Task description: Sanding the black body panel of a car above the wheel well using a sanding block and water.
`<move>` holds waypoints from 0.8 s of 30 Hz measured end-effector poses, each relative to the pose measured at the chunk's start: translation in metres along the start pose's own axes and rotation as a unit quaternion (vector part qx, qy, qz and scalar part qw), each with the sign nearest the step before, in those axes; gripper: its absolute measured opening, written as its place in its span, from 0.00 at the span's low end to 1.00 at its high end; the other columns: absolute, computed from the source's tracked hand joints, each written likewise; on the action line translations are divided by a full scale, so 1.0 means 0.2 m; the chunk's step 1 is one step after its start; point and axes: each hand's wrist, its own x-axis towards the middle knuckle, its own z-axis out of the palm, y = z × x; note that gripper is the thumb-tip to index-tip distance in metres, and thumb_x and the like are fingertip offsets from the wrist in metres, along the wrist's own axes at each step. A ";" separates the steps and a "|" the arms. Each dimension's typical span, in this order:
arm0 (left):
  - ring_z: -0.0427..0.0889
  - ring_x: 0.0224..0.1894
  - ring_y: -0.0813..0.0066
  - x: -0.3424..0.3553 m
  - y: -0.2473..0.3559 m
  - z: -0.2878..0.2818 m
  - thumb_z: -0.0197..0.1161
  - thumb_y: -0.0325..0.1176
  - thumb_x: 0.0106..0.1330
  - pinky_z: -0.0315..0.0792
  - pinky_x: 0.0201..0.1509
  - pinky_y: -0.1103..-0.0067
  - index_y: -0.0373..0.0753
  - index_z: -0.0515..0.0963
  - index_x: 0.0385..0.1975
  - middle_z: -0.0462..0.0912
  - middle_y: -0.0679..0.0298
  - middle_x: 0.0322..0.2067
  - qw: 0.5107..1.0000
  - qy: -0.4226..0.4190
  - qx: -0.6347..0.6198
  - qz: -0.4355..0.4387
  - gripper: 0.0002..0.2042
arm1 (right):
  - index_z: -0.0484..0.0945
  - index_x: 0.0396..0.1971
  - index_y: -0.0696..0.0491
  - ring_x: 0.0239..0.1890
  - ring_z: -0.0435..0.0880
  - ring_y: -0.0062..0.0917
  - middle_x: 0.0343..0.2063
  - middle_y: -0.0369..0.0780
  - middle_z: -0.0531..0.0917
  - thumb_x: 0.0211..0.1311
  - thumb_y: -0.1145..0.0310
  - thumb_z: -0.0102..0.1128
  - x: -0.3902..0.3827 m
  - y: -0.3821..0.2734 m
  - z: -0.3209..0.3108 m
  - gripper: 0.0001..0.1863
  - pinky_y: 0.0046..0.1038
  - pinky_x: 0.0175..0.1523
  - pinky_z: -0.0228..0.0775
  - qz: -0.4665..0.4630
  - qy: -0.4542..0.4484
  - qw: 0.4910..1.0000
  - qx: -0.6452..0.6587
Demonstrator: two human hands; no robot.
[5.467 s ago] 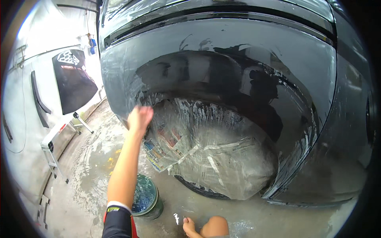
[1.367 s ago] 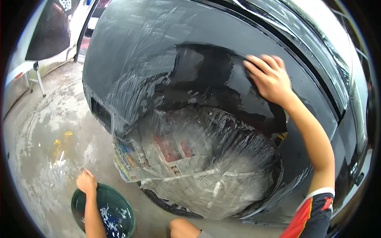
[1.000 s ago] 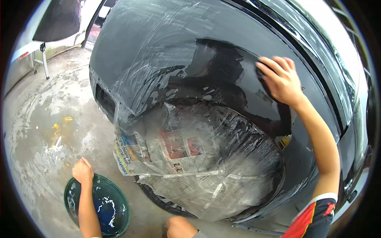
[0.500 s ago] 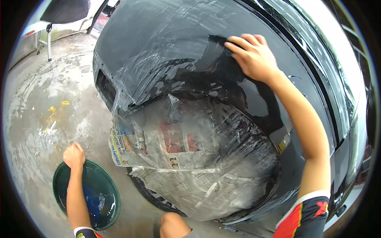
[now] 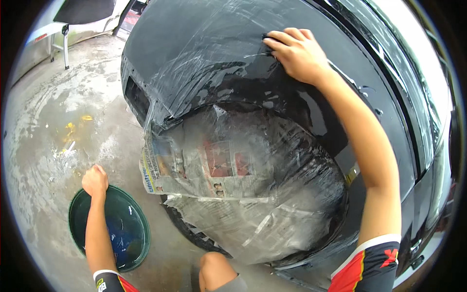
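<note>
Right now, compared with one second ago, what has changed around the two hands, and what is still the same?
The right hand has moved left and slightly upward across the dark car body panel. Nothing was visibly taken or let go. The left hand stays curled by the green bucket; the newspaper covering is unchanged.

Right hand point(image 5: 300, 57) now farther left and apparently higher on car panel point(image 5: 194, 36)
</note>
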 end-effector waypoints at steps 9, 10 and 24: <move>0.88 0.28 0.51 0.03 0.08 0.00 0.52 0.43 0.73 0.81 0.34 0.62 0.38 0.86 0.22 0.86 0.50 0.24 1.000 0.023 0.007 0.004 0.21 | 0.80 0.56 0.48 0.60 0.75 0.31 0.58 0.34 0.79 0.60 0.68 0.65 -0.12 0.01 -0.08 0.22 0.41 0.65 0.63 0.045 -0.024 0.998 -0.032; 0.88 0.28 0.51 0.03 0.11 0.00 0.52 0.43 0.73 0.81 0.34 0.62 0.38 0.86 0.22 0.86 0.50 0.24 1.000 0.029 -0.004 0.009 0.21 | 0.79 0.56 0.48 0.60 0.75 0.31 0.58 0.34 0.79 0.60 0.68 0.64 -0.09 0.03 -0.05 0.22 0.41 0.65 0.63 0.043 -0.039 0.998 -0.036; 0.88 0.30 0.50 0.00 0.12 0.02 0.53 0.43 0.72 0.81 0.35 0.61 0.40 0.86 0.26 0.87 0.51 0.26 1.000 0.012 0.019 0.007 0.19 | 0.81 0.52 0.50 0.56 0.78 0.31 0.55 0.34 0.81 0.57 0.67 0.66 -0.49 0.05 -0.25 0.20 0.40 0.62 0.65 0.099 0.020 0.993 -0.055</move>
